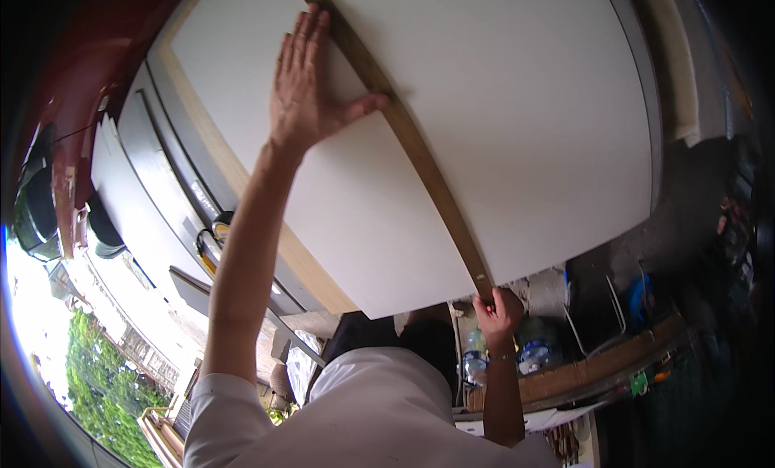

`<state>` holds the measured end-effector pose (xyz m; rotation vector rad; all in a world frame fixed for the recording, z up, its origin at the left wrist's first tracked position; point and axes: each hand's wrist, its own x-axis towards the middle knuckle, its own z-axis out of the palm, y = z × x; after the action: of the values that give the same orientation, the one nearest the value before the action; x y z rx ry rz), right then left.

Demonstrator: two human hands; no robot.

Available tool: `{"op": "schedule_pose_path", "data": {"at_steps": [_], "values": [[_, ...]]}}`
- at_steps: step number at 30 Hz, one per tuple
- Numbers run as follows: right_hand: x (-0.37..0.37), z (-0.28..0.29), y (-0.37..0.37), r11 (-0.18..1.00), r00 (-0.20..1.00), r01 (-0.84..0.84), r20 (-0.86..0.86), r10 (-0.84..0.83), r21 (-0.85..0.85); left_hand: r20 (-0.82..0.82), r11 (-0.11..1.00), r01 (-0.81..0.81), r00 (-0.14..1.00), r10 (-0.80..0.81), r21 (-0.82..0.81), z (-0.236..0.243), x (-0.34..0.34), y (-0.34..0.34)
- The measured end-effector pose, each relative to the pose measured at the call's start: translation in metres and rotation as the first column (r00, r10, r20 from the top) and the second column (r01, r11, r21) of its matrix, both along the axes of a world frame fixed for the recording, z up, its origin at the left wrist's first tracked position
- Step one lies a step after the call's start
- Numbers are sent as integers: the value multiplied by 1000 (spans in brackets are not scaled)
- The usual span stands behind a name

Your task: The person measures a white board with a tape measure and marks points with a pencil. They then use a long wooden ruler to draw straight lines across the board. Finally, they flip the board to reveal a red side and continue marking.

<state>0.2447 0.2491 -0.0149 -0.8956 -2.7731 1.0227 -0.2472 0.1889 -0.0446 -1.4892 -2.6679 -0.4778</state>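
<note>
A long, narrow wooden strip (428,176) lies across a large white panel (549,129), running from the far edge down to the near edge. My left hand (305,96) rests flat on the white surface left of the strip. Its fingers are stretched out, and its thumb reaches to the strip's side. At the near end, my right hand (498,313) grips the wooden strip, with its thumb and fingers closed at the panel's edge. The underside of that grip is hidden.
Left of the panel lie a tape measure (222,226) and a yellow-handled tool (207,262). A dark red vehicle (97,56) stands at the far left. Plastic bottles (475,363) and a brown ledge (589,371) are at the near right. Trees (101,387) show outside.
</note>
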Motion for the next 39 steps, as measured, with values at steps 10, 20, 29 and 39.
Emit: {"op": "schedule_pose_path", "data": {"at_steps": [10,20,29,39], "values": [[8,-4,-3,1000,1000,11,20,-11,5,42,998,-42,998,44,-49,2,2,2],[6,0,-2,999,995,29,92,-26,-35,65,999,-26,998,27,-24,6,4,2],[-8,26,16,977,983,184,16,-183,-109,30,999,-4,1000,5,-42,3,0,1],[-195,44,122,936,755,261,-555,-349,-234,143,994,-50,988,63,-93,18,4,6]]}}
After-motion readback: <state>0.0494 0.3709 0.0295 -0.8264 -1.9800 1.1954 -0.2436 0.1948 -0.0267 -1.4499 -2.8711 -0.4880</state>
